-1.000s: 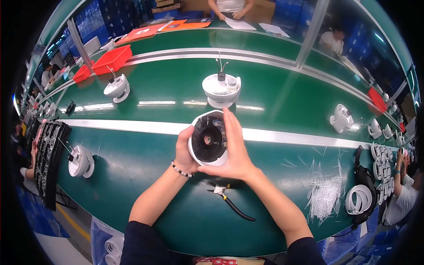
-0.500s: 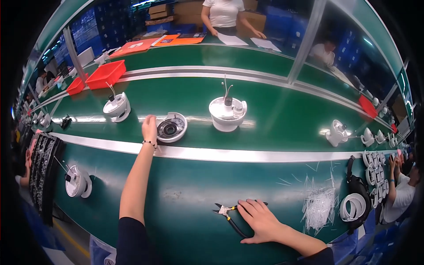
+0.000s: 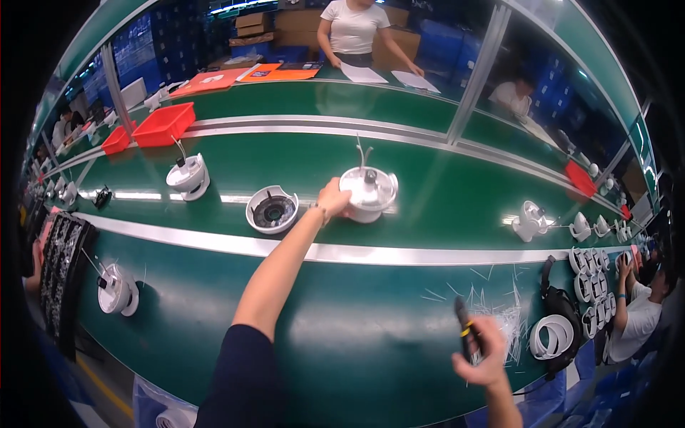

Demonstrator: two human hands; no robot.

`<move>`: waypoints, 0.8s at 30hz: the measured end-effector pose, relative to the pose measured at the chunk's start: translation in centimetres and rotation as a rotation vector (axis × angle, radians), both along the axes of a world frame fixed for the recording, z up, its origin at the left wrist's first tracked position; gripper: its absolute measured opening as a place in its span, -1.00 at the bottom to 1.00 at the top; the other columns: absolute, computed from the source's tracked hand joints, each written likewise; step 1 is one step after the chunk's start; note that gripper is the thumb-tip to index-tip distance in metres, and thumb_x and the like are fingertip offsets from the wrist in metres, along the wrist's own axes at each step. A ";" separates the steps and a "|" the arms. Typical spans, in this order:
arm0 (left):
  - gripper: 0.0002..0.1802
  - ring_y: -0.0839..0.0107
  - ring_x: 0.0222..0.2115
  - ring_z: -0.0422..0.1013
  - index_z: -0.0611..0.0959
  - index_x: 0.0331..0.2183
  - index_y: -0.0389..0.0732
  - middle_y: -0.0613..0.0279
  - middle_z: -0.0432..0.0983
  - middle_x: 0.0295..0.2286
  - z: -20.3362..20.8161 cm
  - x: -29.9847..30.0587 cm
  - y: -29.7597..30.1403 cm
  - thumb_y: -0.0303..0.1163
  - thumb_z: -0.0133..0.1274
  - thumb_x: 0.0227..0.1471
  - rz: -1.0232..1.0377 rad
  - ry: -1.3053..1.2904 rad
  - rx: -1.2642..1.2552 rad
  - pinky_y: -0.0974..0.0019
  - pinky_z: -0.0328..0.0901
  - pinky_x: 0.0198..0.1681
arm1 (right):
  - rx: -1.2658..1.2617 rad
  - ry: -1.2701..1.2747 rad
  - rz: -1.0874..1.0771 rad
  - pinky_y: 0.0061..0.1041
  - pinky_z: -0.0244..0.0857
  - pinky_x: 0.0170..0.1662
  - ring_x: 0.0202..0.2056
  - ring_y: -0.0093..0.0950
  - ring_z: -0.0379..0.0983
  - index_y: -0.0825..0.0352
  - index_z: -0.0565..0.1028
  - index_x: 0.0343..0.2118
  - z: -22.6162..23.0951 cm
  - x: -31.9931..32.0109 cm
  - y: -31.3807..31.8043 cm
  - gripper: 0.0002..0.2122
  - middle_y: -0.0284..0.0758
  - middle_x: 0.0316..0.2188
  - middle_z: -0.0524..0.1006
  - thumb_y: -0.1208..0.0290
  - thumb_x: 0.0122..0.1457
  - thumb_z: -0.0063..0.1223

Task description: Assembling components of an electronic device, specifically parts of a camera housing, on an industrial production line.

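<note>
On the far green belt, my left hand (image 3: 335, 200) grips the left side of a white bowl-shaped housing (image 3: 369, 210), from whose top thin wires and a dark connector stick up. Some of its fingers are hidden behind the housing wall. My right hand (image 3: 486, 354) is wrapped round a pair of cutting pliers (image 3: 465, 330) with black and yellow handles, raised over the near bench with the jaws upward. Beside my left wrist, a white round housing with a black ring inside (image 3: 272, 210) sits on the belt.
Clear cut strips (image 3: 508, 321) lie in a heap beyond my right hand, beside white rings (image 3: 552, 337) and a black bag (image 3: 561, 303). Other wired housings stand on the belt (image 3: 188, 176) and near bench (image 3: 116, 290). Red bins (image 3: 164, 125) are far left; co-workers (image 3: 354, 28) sit or stand around.
My left hand has moved right from the black-ringed housing to the wired one. My right hand has picked up the pliers from the bench and moved right with them.
</note>
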State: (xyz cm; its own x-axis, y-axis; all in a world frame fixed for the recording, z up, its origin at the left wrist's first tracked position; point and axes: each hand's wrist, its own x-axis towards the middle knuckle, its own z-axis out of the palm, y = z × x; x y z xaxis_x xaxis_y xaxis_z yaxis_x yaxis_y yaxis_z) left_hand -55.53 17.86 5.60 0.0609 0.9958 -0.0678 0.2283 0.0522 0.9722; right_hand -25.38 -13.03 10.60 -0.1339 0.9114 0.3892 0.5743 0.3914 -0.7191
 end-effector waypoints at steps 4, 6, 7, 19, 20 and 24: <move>-0.56 0.46 -0.64 0.40 0.21 -0.04 -0.25 0.12 0.42 -0.43 1.6 -1.1 -9.1 -0.40 -0.17 0.00 -0.247 -0.044 -0.046 0.44 0.34 -0.67 | 0.211 -0.345 0.067 -0.55 0.27 -0.41 -0.51 -0.42 0.34 0.40 0.40 -0.14 5.4 0.6 5.0 -0.40 -0.22 -0.41 0.41 0.46 -0.46 0.05; -0.57 0.47 -0.65 0.39 0.23 -0.04 -0.26 0.10 0.41 -0.43 1.5 -2.7 -13.3 -0.41 -0.17 0.01 -0.325 -0.063 -0.094 0.43 0.34 -0.63 | 0.361 -0.512 0.209 -0.41 0.28 -0.30 -0.38 -0.22 0.37 0.38 0.37 -0.10 6.5 -0.8 8.1 -0.37 -0.16 -0.38 0.42 0.50 -0.47 0.04; -0.56 0.50 -0.64 0.38 0.22 -0.03 -0.26 0.11 0.41 -0.44 2.1 -2.9 -15.2 -0.40 -0.17 0.02 -0.350 -0.037 -0.115 0.44 0.33 -0.64 | 0.381 -0.565 0.250 -0.41 0.27 -0.30 -0.38 -0.25 0.36 0.38 0.35 -0.08 7.1 -1.8 9.2 -0.36 -0.19 -0.36 0.43 0.51 -0.46 0.04; -0.80 0.26 -0.27 0.40 0.60 -0.46 -0.25 0.16 0.44 -0.26 3.6 0.4 -14.2 -0.60 0.11 -0.32 -0.606 0.376 0.771 0.32 0.33 -0.27 | 0.184 -1.055 0.394 -0.44 0.15 -0.35 -0.38 -0.35 0.28 0.40 0.38 -0.20 5.7 -6.0 13.2 -0.44 -0.27 -0.45 0.36 0.49 -0.47 0.11; -0.82 0.29 -0.32 0.42 0.60 -0.47 -0.26 0.15 0.46 -0.29 3.6 0.5 -13.9 -0.58 0.13 -0.31 -0.608 0.361 0.750 0.34 0.35 -0.30 | 0.170 -1.046 0.391 -0.44 0.15 -0.35 -0.38 -0.35 0.28 0.40 0.38 -0.20 5.8 -6.2 13.1 -0.44 -0.27 -0.45 0.36 0.49 -0.47 0.11; -0.88 0.37 -0.43 0.46 0.59 -0.53 -0.31 0.12 0.49 -0.36 3.6 0.7 -14.1 -0.57 0.15 -0.30 -0.486 0.292 0.667 0.40 0.37 -0.38 | 0.161 -1.099 0.379 -0.45 0.15 -0.35 -0.39 -0.35 0.27 0.43 0.38 -0.20 5.9 -6.5 13.2 -0.44 -0.27 -0.47 0.35 0.47 -0.46 0.13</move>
